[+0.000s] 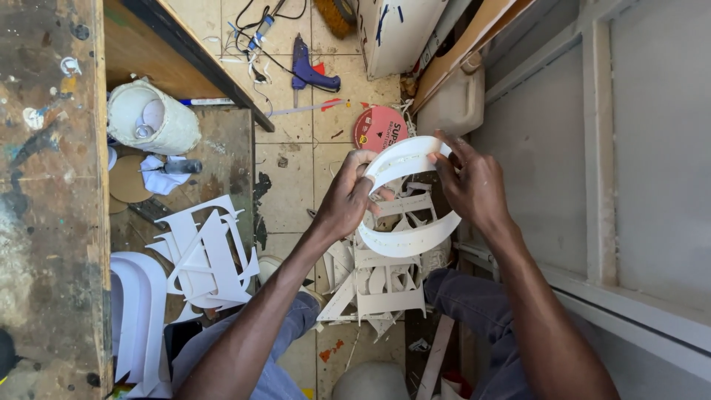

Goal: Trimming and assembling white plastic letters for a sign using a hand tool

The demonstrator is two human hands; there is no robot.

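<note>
White curved strips held between left hand and right hand.

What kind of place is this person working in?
Probably a small craft or model-making workshop. A paint-stained workbench stands at the left, a blue glue gun lies on the tiled floor, and white cut-out pieces are piled about. Both hands hold a white ring.
</note>
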